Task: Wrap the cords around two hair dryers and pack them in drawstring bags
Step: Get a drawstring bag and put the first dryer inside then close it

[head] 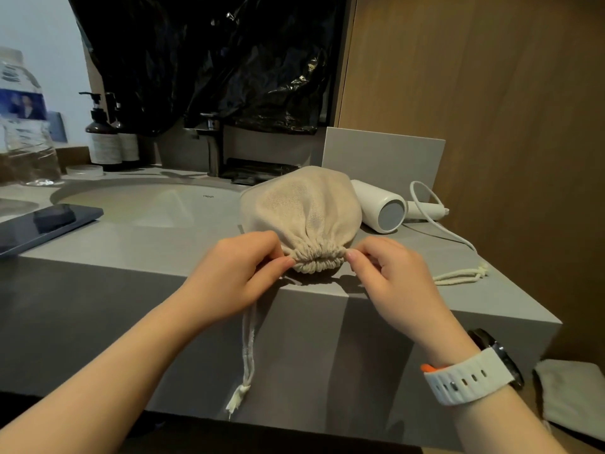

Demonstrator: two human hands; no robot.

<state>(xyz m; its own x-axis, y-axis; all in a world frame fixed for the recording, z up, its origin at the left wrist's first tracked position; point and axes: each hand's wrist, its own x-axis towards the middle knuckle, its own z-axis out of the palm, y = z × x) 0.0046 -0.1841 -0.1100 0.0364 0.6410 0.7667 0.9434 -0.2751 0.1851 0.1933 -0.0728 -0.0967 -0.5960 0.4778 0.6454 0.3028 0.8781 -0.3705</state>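
Left hand (242, 273) pinches the left end of the gathered mouth (317, 258) of the beige drawstring bag (304, 204); right hand (389, 273) pinches the right end, fingers curled on the fabric. The bag sits on the grey tabletop (147, 244) right at its front edge, mouth toward the person. It bulges, so likely one dryer is inside, but the contents are hidden. Main risk: any tug toward the body could drag the bag off the edge, as nothing blocks it there. The mouth looks cinched but no knot is visible, so it may loosen on release. The left drawstring (247, 348) hangs down the front face and could snag or get pulled by an arm. The right drawstring (461, 276) lies on the tabletop near the right edge. The white hair dryer (379, 204) lies just behind the bag on the right, its cord (425, 198) loose and unwrapped; shoving the bag back could knock it or tangle the cord. A second bag (569, 394) lies low on the right, off the tabletop.
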